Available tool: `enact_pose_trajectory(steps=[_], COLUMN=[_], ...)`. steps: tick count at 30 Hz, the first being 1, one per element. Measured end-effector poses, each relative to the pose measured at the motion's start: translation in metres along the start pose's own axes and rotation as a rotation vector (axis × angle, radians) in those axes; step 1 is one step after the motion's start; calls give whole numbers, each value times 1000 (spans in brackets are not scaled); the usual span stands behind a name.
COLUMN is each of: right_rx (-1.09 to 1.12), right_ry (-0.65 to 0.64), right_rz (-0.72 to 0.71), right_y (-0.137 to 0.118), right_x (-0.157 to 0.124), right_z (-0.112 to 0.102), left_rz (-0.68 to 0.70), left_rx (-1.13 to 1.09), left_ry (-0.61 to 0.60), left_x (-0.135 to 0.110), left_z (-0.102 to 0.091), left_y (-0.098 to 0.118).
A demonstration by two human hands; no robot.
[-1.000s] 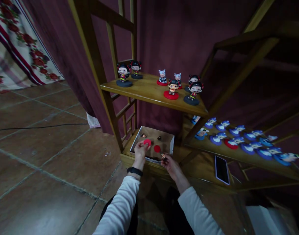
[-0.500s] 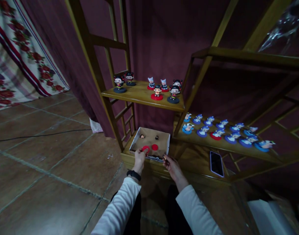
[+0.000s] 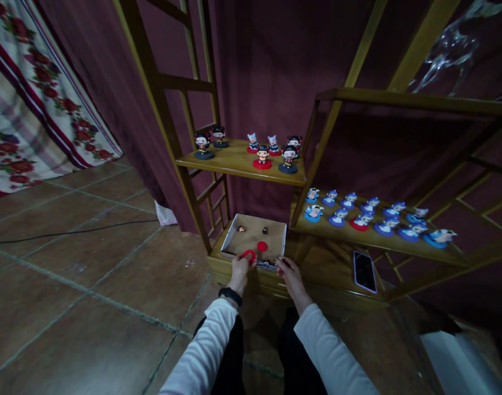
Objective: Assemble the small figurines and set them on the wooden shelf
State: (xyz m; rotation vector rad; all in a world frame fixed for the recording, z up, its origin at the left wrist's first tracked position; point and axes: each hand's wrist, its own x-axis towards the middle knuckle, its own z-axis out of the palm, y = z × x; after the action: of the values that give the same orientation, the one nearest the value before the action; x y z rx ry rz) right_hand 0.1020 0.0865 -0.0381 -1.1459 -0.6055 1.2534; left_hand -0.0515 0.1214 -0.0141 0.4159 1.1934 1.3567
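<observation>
My left hand (image 3: pixel 240 270) grips a round red base (image 3: pixel 249 255) by its edge, over the front of a shallow cardboard box (image 3: pixel 281 241). At the box's front right corner, my right hand (image 3: pixel 289 272) pinches a small figurine part (image 3: pixel 278 261), mostly covered by the fingers. Inside the box lie a second red base (image 3: pixel 262 246), a small figurine head (image 3: pixel 241 229) at the back left and a small dark figurine piece (image 3: pixel 265 230) at the back right.
Several finished figurines stand on the upper shelf (image 3: pixel 234 164). The right shelf (image 3: pixel 337 233) holds rows of blue-based figurines, one with a red base (image 3: pixel 361 220). A phone (image 3: pixel 365 272) lies below it. Wooden posts (image 3: pixel 160 120) frame the left side.
My left hand, holding the red base, has come slightly toward the box's front edge. The right hand has shifted a little with its small part. The camera view has moved slightly.
</observation>
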Motion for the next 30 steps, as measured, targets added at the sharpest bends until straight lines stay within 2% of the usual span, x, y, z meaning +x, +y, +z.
enact_pose_trajectory(steps=[7,12,20,25,30], right_rx=[-131,-229,-412,-584,-534], right_ry=[-18,-56,-61,-37,-45], right_rz=[-103,-154,-208,-287,-255], right_y=[4,3,12,11,14], right_x=[20,25,34,34,35], right_z=[14,24,28,26,22], left_rz=[-131,-258,-292,-282,-282], left_rx=[-164,-217,-193,-223,-229], left_ry=[-118,-143,-239,-233,-257], left_x=[15,24,19,16,16], left_z=[7,12,19,23,22], left_y=[-6,-10,-19,-20,-20])
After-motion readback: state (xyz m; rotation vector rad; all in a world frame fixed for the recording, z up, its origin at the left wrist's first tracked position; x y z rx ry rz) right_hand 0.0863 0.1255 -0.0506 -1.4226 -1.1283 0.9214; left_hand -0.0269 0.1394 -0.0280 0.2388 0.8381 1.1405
